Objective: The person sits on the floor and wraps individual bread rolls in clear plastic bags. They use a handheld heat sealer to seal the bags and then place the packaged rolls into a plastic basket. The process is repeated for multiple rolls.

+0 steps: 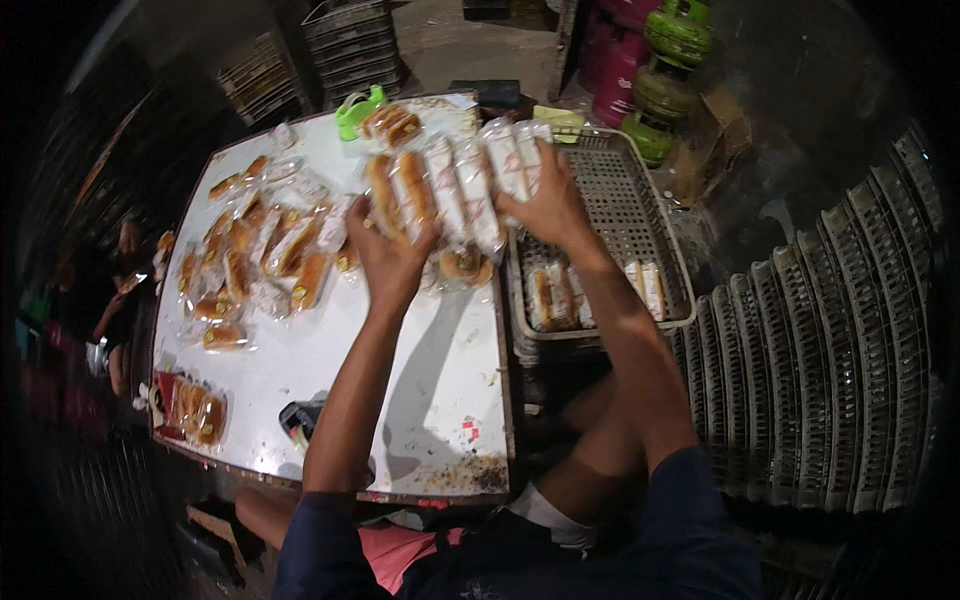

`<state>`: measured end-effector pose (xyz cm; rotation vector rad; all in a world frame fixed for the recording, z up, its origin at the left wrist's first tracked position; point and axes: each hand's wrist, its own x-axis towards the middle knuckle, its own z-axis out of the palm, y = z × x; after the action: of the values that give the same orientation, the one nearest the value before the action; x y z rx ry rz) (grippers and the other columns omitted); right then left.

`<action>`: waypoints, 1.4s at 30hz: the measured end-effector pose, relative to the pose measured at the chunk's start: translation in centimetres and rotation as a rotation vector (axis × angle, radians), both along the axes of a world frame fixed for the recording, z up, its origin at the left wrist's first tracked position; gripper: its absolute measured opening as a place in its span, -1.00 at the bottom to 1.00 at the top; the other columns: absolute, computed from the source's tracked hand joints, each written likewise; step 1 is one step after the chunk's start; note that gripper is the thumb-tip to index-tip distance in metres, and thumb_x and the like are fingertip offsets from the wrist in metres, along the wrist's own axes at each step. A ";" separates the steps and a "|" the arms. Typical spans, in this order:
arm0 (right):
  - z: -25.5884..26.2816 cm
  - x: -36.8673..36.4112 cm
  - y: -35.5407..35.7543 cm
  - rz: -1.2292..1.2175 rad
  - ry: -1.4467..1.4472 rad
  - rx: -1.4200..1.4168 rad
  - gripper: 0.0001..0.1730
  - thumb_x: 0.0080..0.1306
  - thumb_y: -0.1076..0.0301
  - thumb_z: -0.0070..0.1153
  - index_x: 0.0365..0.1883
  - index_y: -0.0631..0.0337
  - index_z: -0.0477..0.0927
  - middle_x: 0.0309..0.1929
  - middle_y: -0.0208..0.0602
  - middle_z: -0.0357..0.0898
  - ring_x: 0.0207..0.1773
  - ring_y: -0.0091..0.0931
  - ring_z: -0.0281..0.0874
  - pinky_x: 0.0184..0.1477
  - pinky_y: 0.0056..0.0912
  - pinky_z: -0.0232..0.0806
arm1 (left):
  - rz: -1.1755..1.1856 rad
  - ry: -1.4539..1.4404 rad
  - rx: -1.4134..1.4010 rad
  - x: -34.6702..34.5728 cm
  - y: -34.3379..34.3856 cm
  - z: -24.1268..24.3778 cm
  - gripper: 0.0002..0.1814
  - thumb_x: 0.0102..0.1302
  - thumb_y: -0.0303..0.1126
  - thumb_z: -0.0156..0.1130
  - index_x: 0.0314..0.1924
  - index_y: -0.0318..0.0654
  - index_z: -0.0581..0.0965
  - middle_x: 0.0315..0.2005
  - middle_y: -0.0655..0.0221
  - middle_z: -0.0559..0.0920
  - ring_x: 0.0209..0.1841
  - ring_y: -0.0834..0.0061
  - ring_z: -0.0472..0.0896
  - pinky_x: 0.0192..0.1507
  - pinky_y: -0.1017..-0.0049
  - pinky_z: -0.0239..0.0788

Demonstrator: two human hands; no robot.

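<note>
A row of several long bread rolls in clear plastic wrappers (413, 191) spans the space between my hands, over the table's right edge and the crate's near corner. My left hand (390, 255) grips its left end, where two brown rolls show. My right hand (546, 196) grips the right end, where the wrappers show white printed sides. Beneath the row, another wrapped roll (461, 265) lies on the white tabletop (442, 360). The plastic crate (619, 202) at the right holds several wrapped rolls (556, 297) along its near end, partly hidden by my right forearm.
Loose wrapped rolls (259, 247) cover the table's left half. A green tape dispenser (358, 112) stands at the back, a red one (166, 409) at the front left beside bundled rolls (199, 412). Stacked crates (810, 345) rise at right; gas cylinders (660, 97) stand behind. Another person (116, 315) sits left.
</note>
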<state>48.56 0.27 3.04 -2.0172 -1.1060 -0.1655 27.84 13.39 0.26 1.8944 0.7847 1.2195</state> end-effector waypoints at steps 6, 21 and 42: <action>-5.0 14.6 -4.7 -0.208 0.009 -0.087 0.21 0.00 -0.05 0.49 0.52 0.23 0.14 0.41 0.22 0.26 0.44 0.07 0.29 0.43 0.06 0.24 | -0.148 -0.047 0.113 17.2 -2.6 -5.5 0.14 0.06 -0.21 0.61 0.46 -0.43 0.05 0.29 -0.13 0.20 0.38 -0.13 0.22 0.46 0.12 0.11; -10.2 11.7 -14.6 -0.233 0.037 -0.549 -0.01 0.39 -0.15 0.23 0.54 0.35 0.18 0.58 0.30 0.02 0.62 0.12 -0.03 0.57 0.06 0.03 | -0.018 0.713 0.499 12.8 -3.7 -9.2 -0.30 0.28 -0.05 0.33 0.29 -0.36 0.43 0.10 -0.12 0.46 0.26 -0.15 0.42 0.27 -0.11 0.22; -7.0 -26.6 -14.4 0.458 0.817 0.242 -0.59 0.20 0.36 0.49 -0.04 0.28 0.63 -0.25 -0.40 0.58 -0.17 -0.61 0.57 -0.11 -0.51 0.45 | -0.606 0.330 -0.519 -23.9 -19.4 -4.4 0.22 0.01 -0.10 0.70 0.54 -0.29 0.13 0.25 -0.11 0.51 0.28 0.06 0.58 0.30 0.26 0.44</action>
<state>21.99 -14.11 -3.94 -1.3461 -0.9063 0.6722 3.93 -6.01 -4.11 1.7150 0.5525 0.2960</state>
